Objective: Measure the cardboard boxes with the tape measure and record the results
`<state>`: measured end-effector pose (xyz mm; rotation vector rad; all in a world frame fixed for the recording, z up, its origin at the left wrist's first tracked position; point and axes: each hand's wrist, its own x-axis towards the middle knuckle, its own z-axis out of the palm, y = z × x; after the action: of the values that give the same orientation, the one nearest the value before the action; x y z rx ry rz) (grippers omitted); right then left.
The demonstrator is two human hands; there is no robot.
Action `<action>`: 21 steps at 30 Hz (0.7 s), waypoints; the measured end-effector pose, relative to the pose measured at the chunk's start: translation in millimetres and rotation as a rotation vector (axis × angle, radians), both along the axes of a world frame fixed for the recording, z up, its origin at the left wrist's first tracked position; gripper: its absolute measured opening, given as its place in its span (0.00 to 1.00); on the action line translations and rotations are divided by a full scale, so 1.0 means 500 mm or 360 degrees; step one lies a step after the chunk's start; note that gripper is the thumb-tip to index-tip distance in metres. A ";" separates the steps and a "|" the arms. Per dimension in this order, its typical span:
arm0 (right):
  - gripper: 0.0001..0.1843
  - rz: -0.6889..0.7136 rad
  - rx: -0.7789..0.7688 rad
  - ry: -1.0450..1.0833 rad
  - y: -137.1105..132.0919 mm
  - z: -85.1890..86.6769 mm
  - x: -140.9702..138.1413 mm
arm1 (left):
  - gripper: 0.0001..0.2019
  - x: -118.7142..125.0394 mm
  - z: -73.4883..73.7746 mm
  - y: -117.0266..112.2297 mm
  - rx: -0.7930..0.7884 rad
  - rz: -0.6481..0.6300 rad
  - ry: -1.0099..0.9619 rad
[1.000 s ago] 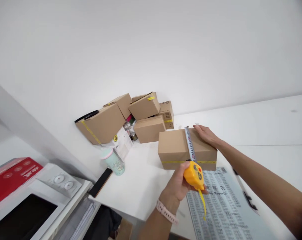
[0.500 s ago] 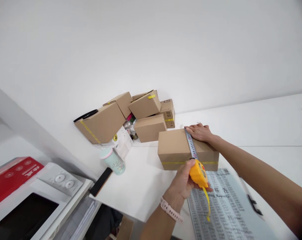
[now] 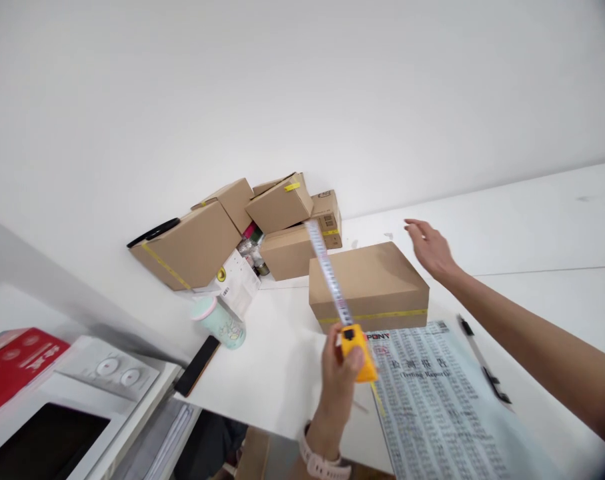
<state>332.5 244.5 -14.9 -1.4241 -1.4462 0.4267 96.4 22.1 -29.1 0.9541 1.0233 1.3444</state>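
Observation:
My left hand (image 3: 338, 370) grips a yellow tape measure (image 3: 357, 343) raised above the white table (image 3: 282, 353). Its blade (image 3: 327, 270) sticks up and away, free in the air over the brown cardboard box (image 3: 369, 283) in front of me. My right hand (image 3: 429, 248) hovers open just right of the box's far corner, fingers spread, touching nothing. A printed sheet (image 3: 432, 400) lies on the table by the box's near side, with a black pen (image 3: 482, 360) on its right edge.
A pile of cardboard boxes (image 3: 232, 230) leans against the wall at the back left. A pale green cup (image 3: 218, 322) and a black phone (image 3: 197, 365) sit at the table's left edge. A white machine (image 3: 62, 413) with a red box (image 3: 12, 363) stands at lower left.
My right hand has let go of the blade's end and lifted off the box. My left hand has raised and turned the tape measure, so the blade swung up to the left.

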 end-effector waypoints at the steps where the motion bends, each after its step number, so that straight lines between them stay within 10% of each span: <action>1: 0.31 -0.0015 -0.0062 0.0166 -0.024 -0.010 0.022 | 0.34 -0.028 -0.007 -0.007 0.0064 0.0150 0.0074; 4: 0.33 0.0164 -0.0427 0.0335 -0.107 -0.050 0.063 | 0.35 -0.103 -0.028 -0.004 0.0093 0.0426 0.0193; 10: 0.33 0.0885 -0.0640 0.0413 -0.214 -0.044 0.046 | 0.31 -0.160 -0.018 0.060 -0.0011 0.0187 0.0124; 17: 0.39 0.0296 -0.0227 -0.0172 -0.212 0.102 0.042 | 0.28 -0.174 0.097 0.060 0.0275 0.0065 0.0062; 21: 0.38 0.0157 -0.0308 -0.0409 -0.206 0.086 0.037 | 0.24 -0.163 0.111 0.057 0.0236 -0.0032 0.0054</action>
<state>351.1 141.8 28.3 -1.6114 -1.7252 0.4688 15.0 50.4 26.6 1.0985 0.9470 1.4064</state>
